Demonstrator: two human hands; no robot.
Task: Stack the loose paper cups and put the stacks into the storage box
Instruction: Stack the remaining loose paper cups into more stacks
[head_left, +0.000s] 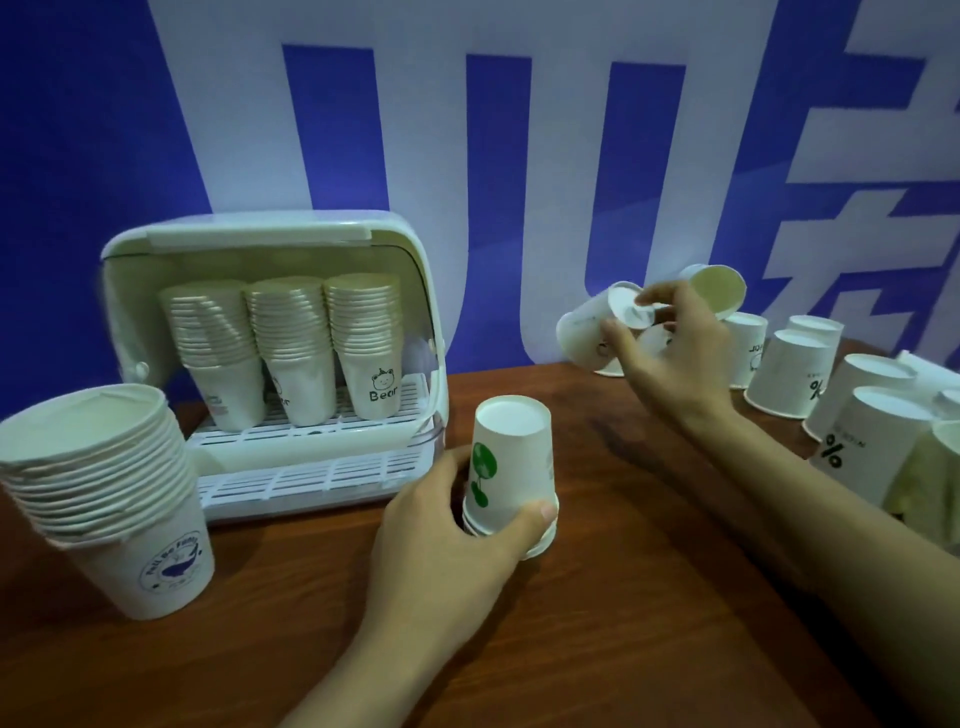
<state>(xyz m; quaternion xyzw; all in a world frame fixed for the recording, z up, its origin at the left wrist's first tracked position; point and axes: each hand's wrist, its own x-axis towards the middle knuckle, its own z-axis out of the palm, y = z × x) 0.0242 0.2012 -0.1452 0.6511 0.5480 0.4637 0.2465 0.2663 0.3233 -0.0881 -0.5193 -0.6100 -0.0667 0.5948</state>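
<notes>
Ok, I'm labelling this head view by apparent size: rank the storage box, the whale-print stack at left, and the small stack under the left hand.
1. storage box
2. whale-print stack, though it sits nearer the camera, which enlarges it
3. small stack held by the left hand

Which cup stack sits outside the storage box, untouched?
The tall whale-print stack at the table's left edge; the green-print stack is held by the left hand.
</notes>
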